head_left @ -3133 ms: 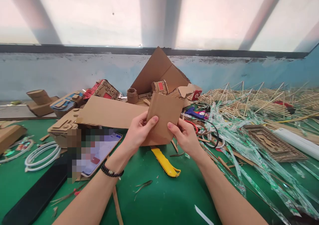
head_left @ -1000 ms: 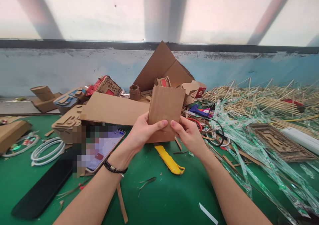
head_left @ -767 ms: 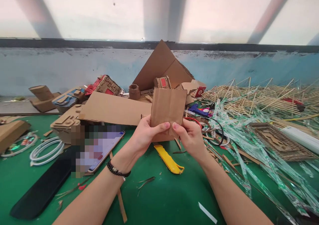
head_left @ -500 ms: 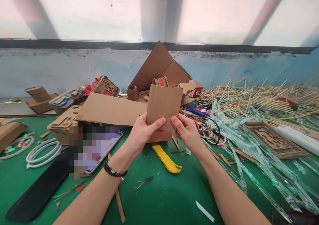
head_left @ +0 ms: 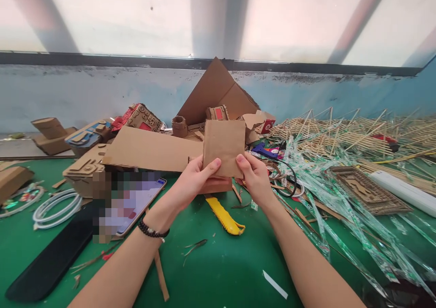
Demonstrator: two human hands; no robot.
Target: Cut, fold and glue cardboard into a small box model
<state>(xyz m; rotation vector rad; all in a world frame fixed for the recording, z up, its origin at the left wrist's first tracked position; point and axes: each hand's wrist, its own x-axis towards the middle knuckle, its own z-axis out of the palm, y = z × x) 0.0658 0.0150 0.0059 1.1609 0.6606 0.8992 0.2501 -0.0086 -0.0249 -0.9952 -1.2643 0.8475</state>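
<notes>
Between my two hands is a small rectangular piece of cardboard, raised above the green table with its flat face toward me. My left hand grips its lower left edge, thumb on the front and fingers behind. On the lower right edge my right hand pinches it the same way. The fingers behind the cardboard are hidden. A yellow utility knife lies on the table just below the hands, its far end under a brown cardboard part.
A long cardboard sheet and a phone lie to the left, near a black sleeve-like strip. On the right are a blue glue gun, crumpled clear plastic and bamboo sticks. Cardboard models stand behind.
The cardboard piece has turned slightly to face me more squarely, and its top edge sits a little lower. Both hands keep hold of it. The whole view has shifted slightly.
</notes>
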